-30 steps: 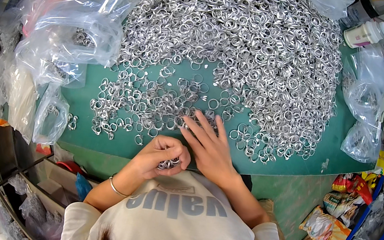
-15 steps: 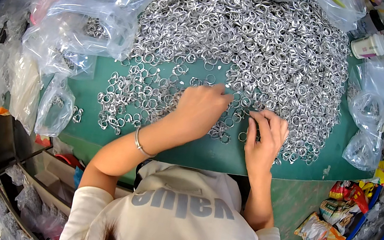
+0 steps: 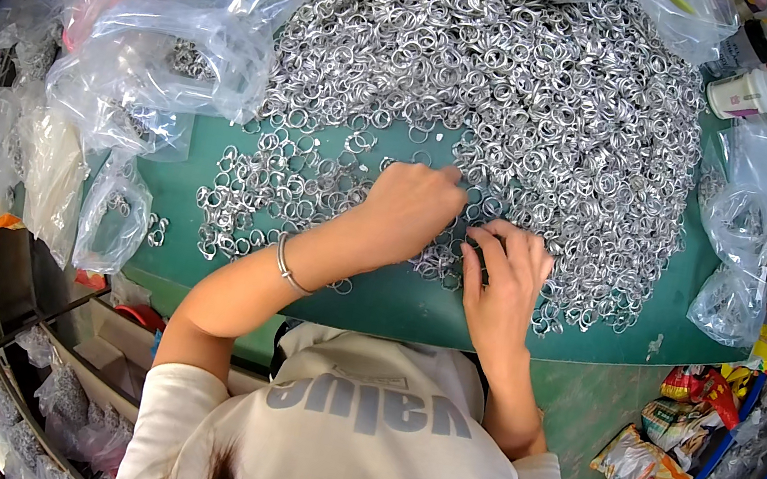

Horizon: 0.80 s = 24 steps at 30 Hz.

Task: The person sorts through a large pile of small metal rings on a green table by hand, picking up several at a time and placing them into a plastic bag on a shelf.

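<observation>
Small silver metal rings [image 3: 573, 139] lie heaped across the far and right part of a green tabletop [image 3: 371, 317]. A looser scatter of rings [image 3: 276, 186] spreads to the left of my hands. My left hand [image 3: 414, 206], with a bracelet on its wrist, is closed over the rings at the heap's near edge. Its fingertips are curled under, so what they grip is hidden. Close by on the right, my right hand [image 3: 507, 276] rests low among the rings. Its fingers are bent, with thumb and forefinger slightly apart and no ring visible between them.
Clear plastic bags [image 3: 161, 50] pile up at the far left, some with rings inside. More clear bags [image 3: 741, 238] and a white bottle [image 3: 750, 94] stand along the right edge. Snack packets [image 3: 645, 466] lie low on the right, near blue shelving.
My right hand has moved left and slightly nearer to me, closer to the left hand. My left hand has shifted only slightly. The heap looks much the same.
</observation>
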{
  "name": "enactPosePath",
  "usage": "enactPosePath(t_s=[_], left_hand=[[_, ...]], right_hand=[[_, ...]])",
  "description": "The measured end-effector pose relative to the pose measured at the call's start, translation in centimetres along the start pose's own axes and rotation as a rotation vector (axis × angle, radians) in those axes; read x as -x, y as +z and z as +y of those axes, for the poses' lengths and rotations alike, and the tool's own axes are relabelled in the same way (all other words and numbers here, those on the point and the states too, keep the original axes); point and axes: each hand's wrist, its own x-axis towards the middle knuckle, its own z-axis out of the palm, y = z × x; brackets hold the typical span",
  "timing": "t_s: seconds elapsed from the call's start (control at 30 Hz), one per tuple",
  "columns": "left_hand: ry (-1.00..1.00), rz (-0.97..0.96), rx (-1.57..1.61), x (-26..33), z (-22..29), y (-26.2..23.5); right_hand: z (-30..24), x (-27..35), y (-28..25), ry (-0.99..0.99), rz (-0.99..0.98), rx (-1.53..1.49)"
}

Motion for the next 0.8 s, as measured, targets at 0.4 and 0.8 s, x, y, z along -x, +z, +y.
enactPosePath(t_s=[0.4,0.8], left_hand=[[-0.563,0.151,1.517,4.1,-2.1,-2.1],[-0.565,-0.163,2.466,9.5,0.8,0.9]], right_hand=[[-0.7,-1.8,2.4,-0.122,-0.082,-0.051],[0.2,-1.8,1.4,-0.141,-0.231,0.045]])
